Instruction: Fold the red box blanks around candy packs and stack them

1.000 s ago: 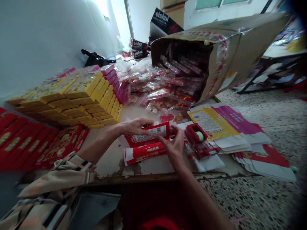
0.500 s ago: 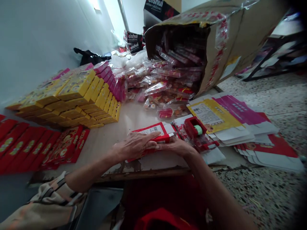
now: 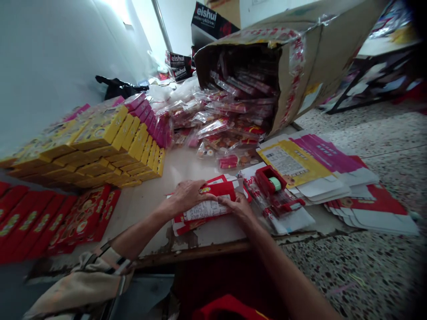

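Observation:
A small red carton [image 3: 223, 190] is between my hands over the table's front part, with a white printed label panel on the side facing me. My left hand [image 3: 189, 195] grips its left part, fingers stretched across the top and thumb along the near side. Around the right end, where a pale flap shows, my right hand [image 3: 240, 208] is closed with its thumb near the left thumb. Red and white cardboard [image 3: 183, 229] lies beneath the carton. Right of my right hand stands a red tape dispenser [image 3: 271, 184] with a light green roll.
Yellow boxes [image 3: 96, 138] and red boxes [image 3: 36, 218] are stacked on the left. Plastic-wrapped packs [image 3: 216, 129] spill from a large cardboard box [image 3: 320, 66] lying on its side. Flattened yellow cartons [image 3: 293, 164], pink cartons [image 3: 323, 153] and red cartons [image 3: 383, 204] lie on the right.
The carton has been turned, so a printed label panel now faces me. My left hand has shifted its grip along the top, and my right fingers have risen at the end. The camera view has shifted slightly.

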`<action>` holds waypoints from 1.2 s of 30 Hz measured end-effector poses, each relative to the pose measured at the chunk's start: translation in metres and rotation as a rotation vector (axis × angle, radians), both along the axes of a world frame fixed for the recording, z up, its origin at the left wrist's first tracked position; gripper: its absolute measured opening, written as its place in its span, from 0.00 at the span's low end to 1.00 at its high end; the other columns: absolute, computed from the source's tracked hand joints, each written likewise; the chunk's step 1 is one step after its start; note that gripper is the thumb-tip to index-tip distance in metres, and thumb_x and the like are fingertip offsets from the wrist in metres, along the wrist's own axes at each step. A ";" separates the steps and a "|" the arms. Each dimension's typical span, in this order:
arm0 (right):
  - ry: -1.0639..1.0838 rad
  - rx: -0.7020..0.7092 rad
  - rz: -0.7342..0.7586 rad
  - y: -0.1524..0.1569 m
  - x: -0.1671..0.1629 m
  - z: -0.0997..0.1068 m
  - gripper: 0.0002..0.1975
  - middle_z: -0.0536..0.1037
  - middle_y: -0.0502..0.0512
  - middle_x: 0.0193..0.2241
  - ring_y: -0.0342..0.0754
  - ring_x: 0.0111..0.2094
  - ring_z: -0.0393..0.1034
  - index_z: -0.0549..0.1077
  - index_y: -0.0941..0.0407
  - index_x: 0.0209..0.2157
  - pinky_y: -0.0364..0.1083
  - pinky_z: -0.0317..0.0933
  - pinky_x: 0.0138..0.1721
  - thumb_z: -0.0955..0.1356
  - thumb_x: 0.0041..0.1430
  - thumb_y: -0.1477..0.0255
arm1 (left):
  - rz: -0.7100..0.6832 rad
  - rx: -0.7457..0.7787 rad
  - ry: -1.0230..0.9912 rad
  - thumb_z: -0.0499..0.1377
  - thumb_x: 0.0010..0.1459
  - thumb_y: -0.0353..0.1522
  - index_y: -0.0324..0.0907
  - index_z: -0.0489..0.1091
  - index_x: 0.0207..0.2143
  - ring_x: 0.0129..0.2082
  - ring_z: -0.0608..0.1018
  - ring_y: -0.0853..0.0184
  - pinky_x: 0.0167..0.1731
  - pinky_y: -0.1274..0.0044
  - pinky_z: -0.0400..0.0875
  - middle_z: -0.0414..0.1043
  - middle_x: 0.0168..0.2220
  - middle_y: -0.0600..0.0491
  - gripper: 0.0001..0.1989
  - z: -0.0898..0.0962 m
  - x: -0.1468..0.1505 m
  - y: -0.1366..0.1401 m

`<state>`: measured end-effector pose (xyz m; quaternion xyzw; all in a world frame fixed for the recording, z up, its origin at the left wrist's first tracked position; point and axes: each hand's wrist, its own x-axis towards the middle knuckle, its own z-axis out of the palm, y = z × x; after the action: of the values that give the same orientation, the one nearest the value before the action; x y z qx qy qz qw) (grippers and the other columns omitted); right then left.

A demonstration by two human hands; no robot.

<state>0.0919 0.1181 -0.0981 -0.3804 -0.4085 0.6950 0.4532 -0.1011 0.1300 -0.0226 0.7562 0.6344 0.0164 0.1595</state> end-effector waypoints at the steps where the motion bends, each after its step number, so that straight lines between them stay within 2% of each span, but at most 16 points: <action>1: 0.000 -0.002 -0.015 -0.001 0.000 -0.001 0.21 0.85 0.55 0.31 0.53 0.30 0.78 0.80 0.56 0.35 0.50 0.71 0.35 0.80 0.42 0.57 | 0.031 -0.011 0.073 0.56 0.58 0.61 0.42 0.77 0.42 0.38 0.82 0.54 0.38 0.71 0.69 0.81 0.36 0.44 0.33 0.004 0.001 -0.005; 6: 0.012 0.009 -0.095 -0.007 -0.002 -0.003 0.20 0.86 0.54 0.34 0.54 0.32 0.79 0.80 0.54 0.37 0.51 0.72 0.39 0.79 0.44 0.58 | 0.027 0.143 0.124 0.54 0.60 0.62 0.44 0.71 0.54 0.49 0.80 0.53 0.42 0.71 0.69 0.76 0.53 0.42 0.36 0.012 -0.006 -0.018; 7: 0.016 0.018 -0.100 -0.008 -0.002 -0.003 0.20 0.86 0.54 0.35 0.54 0.33 0.79 0.80 0.54 0.38 0.52 0.72 0.40 0.79 0.44 0.58 | 0.030 0.143 0.131 0.54 0.59 0.63 0.44 0.72 0.53 0.48 0.80 0.53 0.42 0.71 0.69 0.76 0.52 0.42 0.36 0.012 -0.009 -0.018; 11: 0.021 0.062 -0.080 -0.009 -0.004 -0.002 0.21 0.86 0.55 0.35 0.54 0.34 0.80 0.80 0.55 0.37 0.53 0.74 0.41 0.79 0.44 0.58 | 0.072 0.042 0.149 0.60 0.50 0.65 0.43 0.77 0.37 0.41 0.81 0.51 0.39 0.71 0.67 0.80 0.36 0.43 0.35 0.003 -0.023 -0.011; 16: -0.012 0.130 -0.047 -0.003 -0.003 0.000 0.25 0.85 0.53 0.33 0.53 0.33 0.79 0.78 0.54 0.35 0.53 0.74 0.41 0.82 0.33 0.62 | 0.121 0.056 0.080 0.58 0.55 0.63 0.42 0.77 0.34 0.41 0.81 0.53 0.38 0.73 0.66 0.81 0.35 0.43 0.32 -0.007 -0.028 0.000; 18: -0.027 0.158 0.002 -0.001 -0.001 0.008 0.25 0.85 0.52 0.32 0.53 0.32 0.79 0.78 0.54 0.34 0.53 0.74 0.39 0.82 0.32 0.62 | 0.103 0.038 0.019 0.60 0.54 0.61 0.42 0.78 0.41 0.39 0.81 0.56 0.36 0.74 0.67 0.82 0.37 0.44 0.32 0.003 -0.028 0.001; 21: -0.035 0.199 0.125 0.003 0.002 0.034 0.23 0.84 0.51 0.29 0.53 0.30 0.78 0.79 0.54 0.33 0.53 0.75 0.37 0.82 0.33 0.60 | -0.021 -0.028 -0.114 0.71 0.43 0.55 0.45 0.74 0.54 0.41 0.81 0.59 0.37 0.76 0.70 0.82 0.45 0.48 0.39 0.033 -0.026 -0.005; 23: -0.083 0.296 0.214 0.007 0.004 0.060 0.21 0.83 0.50 0.29 0.54 0.31 0.78 0.79 0.54 0.32 0.53 0.75 0.37 0.82 0.35 0.61 | -0.114 -0.162 -0.278 0.75 0.39 0.51 0.45 0.76 0.51 0.39 0.82 0.61 0.36 0.77 0.72 0.82 0.44 0.51 0.37 0.056 -0.022 -0.013; 24: -0.144 0.383 0.199 0.008 0.005 0.074 0.20 0.82 0.51 0.29 0.55 0.32 0.78 0.79 0.54 0.33 0.54 0.75 0.37 0.81 0.37 0.63 | -0.115 -0.218 -0.381 0.75 0.39 0.49 0.44 0.77 0.47 0.37 0.82 0.61 0.34 0.76 0.72 0.83 0.41 0.52 0.34 0.065 -0.020 -0.018; 26: -0.318 0.600 -0.010 0.006 0.008 0.096 0.21 0.82 0.54 0.35 0.58 0.39 0.78 0.80 0.53 0.40 0.57 0.74 0.44 0.80 0.42 0.65 | 0.002 -0.223 -0.605 0.75 0.41 0.47 0.41 0.78 0.43 0.33 0.82 0.61 0.32 0.75 0.74 0.82 0.36 0.52 0.29 0.075 -0.013 -0.033; 28: -0.435 0.745 -0.302 -0.004 0.009 0.106 0.33 0.79 0.60 0.50 0.63 0.54 0.72 0.76 0.53 0.53 0.61 0.69 0.55 0.81 0.43 0.66 | 0.183 -0.094 -0.837 0.75 0.41 0.46 0.39 0.78 0.43 0.32 0.82 0.60 0.32 0.74 0.76 0.83 0.36 0.50 0.29 0.073 -0.004 -0.051; 29: -0.429 0.754 -0.365 -0.012 0.007 0.105 0.41 0.75 0.63 0.56 0.65 0.59 0.68 0.72 0.52 0.60 0.62 0.66 0.59 0.81 0.42 0.65 | 0.251 -0.025 -0.951 0.75 0.43 0.47 0.38 0.78 0.44 0.32 0.83 0.59 0.32 0.73 0.77 0.83 0.37 0.48 0.30 0.068 0.001 -0.060; 31: -0.300 0.664 -0.260 -0.031 -0.001 0.094 0.52 0.71 0.66 0.61 0.65 0.62 0.66 0.60 0.52 0.69 0.63 0.66 0.60 0.81 0.44 0.61 | 0.331 0.091 -1.136 0.72 0.49 0.50 0.36 0.77 0.46 0.33 0.84 0.58 0.34 0.71 0.79 0.83 0.40 0.44 0.31 0.052 0.014 -0.076; 33: -0.127 0.516 -0.077 -0.051 -0.012 0.076 0.56 0.73 0.66 0.59 0.63 0.59 0.71 0.51 0.52 0.72 0.63 0.69 0.58 0.80 0.47 0.59 | 0.402 0.207 -1.232 0.69 0.53 0.52 0.35 0.76 0.49 0.35 0.85 0.56 0.35 0.70 0.80 0.83 0.43 0.41 0.32 0.034 0.027 -0.087; 34: -0.065 0.454 -0.028 -0.059 -0.018 0.067 0.56 0.74 0.65 0.59 0.62 0.59 0.72 0.50 0.52 0.72 0.63 0.69 0.58 0.79 0.49 0.59 | 0.451 0.272 -1.253 0.69 0.53 0.52 0.35 0.75 0.51 0.38 0.85 0.55 0.37 0.70 0.80 0.83 0.44 0.40 0.33 0.026 0.033 -0.090; 36: -0.013 0.396 -0.031 -0.069 -0.025 0.052 0.50 0.75 0.64 0.59 0.60 0.58 0.73 0.53 0.52 0.70 0.61 0.68 0.60 0.78 0.52 0.62 | 0.549 0.372 -1.284 0.69 0.53 0.53 0.36 0.73 0.52 0.42 0.85 0.53 0.39 0.70 0.81 0.82 0.47 0.40 0.34 0.013 0.041 -0.093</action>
<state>0.0669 0.0488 -0.0458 -0.2948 -0.5342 0.5916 0.5271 -0.0602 0.0371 -0.0098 0.4253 0.5696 0.6045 0.3596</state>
